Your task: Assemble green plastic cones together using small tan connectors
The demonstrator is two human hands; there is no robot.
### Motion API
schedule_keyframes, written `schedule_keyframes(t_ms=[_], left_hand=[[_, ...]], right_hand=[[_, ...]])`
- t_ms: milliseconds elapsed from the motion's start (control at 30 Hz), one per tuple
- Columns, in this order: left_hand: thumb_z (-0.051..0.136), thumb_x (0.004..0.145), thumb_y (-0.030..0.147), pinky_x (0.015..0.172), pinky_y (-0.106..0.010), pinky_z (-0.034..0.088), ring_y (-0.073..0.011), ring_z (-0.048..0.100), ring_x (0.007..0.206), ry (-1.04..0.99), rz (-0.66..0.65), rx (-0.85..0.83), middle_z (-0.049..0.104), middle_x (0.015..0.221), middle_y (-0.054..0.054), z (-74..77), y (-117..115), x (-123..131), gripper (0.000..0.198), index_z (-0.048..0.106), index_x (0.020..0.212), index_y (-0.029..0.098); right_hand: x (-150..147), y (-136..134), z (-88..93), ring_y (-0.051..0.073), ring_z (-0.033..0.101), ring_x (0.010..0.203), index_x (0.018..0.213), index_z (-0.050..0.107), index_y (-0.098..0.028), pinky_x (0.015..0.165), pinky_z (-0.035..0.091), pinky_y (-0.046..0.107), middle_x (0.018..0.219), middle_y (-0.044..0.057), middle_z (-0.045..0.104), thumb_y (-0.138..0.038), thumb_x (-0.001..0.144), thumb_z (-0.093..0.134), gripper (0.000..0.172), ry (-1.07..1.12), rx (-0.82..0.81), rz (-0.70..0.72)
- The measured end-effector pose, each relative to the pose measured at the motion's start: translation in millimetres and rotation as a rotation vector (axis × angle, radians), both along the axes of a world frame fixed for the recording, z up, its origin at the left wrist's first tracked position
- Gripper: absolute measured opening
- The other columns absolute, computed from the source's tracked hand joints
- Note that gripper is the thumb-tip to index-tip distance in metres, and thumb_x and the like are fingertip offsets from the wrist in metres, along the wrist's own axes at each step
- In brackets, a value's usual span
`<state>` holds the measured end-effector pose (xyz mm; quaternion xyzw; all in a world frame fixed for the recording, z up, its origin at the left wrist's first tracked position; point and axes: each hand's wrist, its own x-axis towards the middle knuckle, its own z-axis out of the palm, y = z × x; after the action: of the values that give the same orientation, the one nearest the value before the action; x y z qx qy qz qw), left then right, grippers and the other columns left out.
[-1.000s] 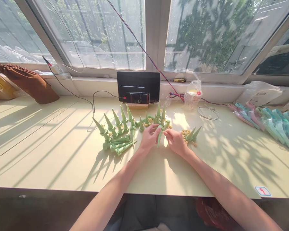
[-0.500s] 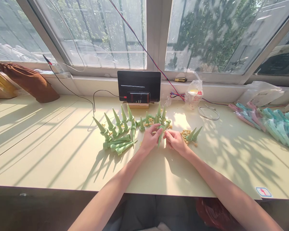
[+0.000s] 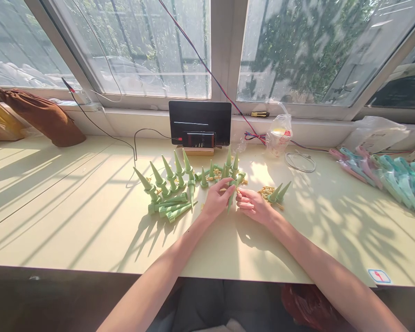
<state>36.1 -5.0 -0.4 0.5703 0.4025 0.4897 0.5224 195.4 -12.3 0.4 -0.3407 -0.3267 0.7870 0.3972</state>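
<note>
My left hand (image 3: 216, 201) grips a green plastic watering spike (image 3: 230, 203), its pointed end aimed down over the table. Right beside it, my right hand (image 3: 255, 207) is closed in a pinch on a small yellowish piece (image 3: 237, 189) near the spike's upper part; the fingers partly cover it. Close to my right hand is a pile of small yellow pieces (image 3: 264, 191) with two green cones (image 3: 281, 192) standing by it. To the left, several green spikes (image 3: 170, 177) stand in a row, and several more spikes (image 3: 174, 213) lie flat in front.
A dark tablet (image 3: 200, 115) with a phone (image 3: 201, 139) before it stands at the back. A plastic-wrapped cup (image 3: 278, 136) and a coiled cable (image 3: 300, 163) are behind on the right. Bagged pink and teal items (image 3: 397, 180) lie far right; a brown pouch (image 3: 43, 117) is far left.
My right hand has turned slightly and its fingers have curled more, with the yellowish piece now showing at the spike. My left hand still holds the spike in nearly the same place.
</note>
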Motion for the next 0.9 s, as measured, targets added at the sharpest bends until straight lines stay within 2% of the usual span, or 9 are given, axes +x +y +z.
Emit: schedule_keyframes(t_ms=[100, 400, 767, 900], left_hand=[[0.068, 0.083, 0.049, 0.042, -0.022, 0.040, -0.0074, 0.053, 0.047, 0.000, 0.006, -0.001, 0.056, 0.080, 0.001, 0.0, 1.3, 0.1, 0.040, 0.065, 0.112, 0.022], [0.069, 0.081, 0.050, 0.040, -0.022, 0.041, -0.0083, 0.054, 0.045, 0.031, 0.052, -0.032, 0.064, 0.080, -0.001, 5.6, 3.0, -0.6, 0.042, 0.064, 0.111, 0.021], [0.070, 0.081, 0.047, 0.040, -0.022, 0.040, -0.0096, 0.056, 0.046, 0.007, 0.042, -0.089, 0.064, 0.080, -0.001, 4.2, -0.3, 0.9, 0.040, 0.065, 0.112, 0.022], [0.071, 0.080, 0.047, 0.038, -0.022, 0.037, -0.0095, 0.054, 0.045, -0.006, 0.047, -0.100, 0.064, 0.077, -0.001, 4.9, -0.3, 0.7, 0.040, 0.067, 0.111, 0.021]], right_hand=[[-0.8, 0.7, -0.4, 0.003, 0.017, 0.039, 0.066, 0.053, -0.017, 0.032, 0.021, 0.014, 0.050, -0.011, 0.025, -0.037, 0.082, 0.070, 0.031, 0.023, -0.014, -0.013], [-6.9, -1.5, 2.8, 0.006, 0.033, 0.040, 0.067, 0.055, -0.017, 0.036, 0.027, 0.019, 0.050, -0.008, 0.033, -0.043, 0.076, 0.076, 0.035, -0.044, 0.077, -0.112], [-4.1, -0.6, -2.1, 0.005, 0.032, 0.041, 0.063, 0.056, -0.016, 0.037, 0.021, 0.018, 0.048, -0.010, 0.029, -0.048, 0.067, 0.084, 0.043, -0.061, 0.129, -0.083], [-5.6, -2.8, -1.3, 0.007, 0.034, 0.039, 0.063, 0.053, -0.018, 0.036, 0.022, 0.019, 0.046, -0.010, 0.030, -0.054, 0.071, 0.080, 0.045, -0.166, 0.241, -0.100]])
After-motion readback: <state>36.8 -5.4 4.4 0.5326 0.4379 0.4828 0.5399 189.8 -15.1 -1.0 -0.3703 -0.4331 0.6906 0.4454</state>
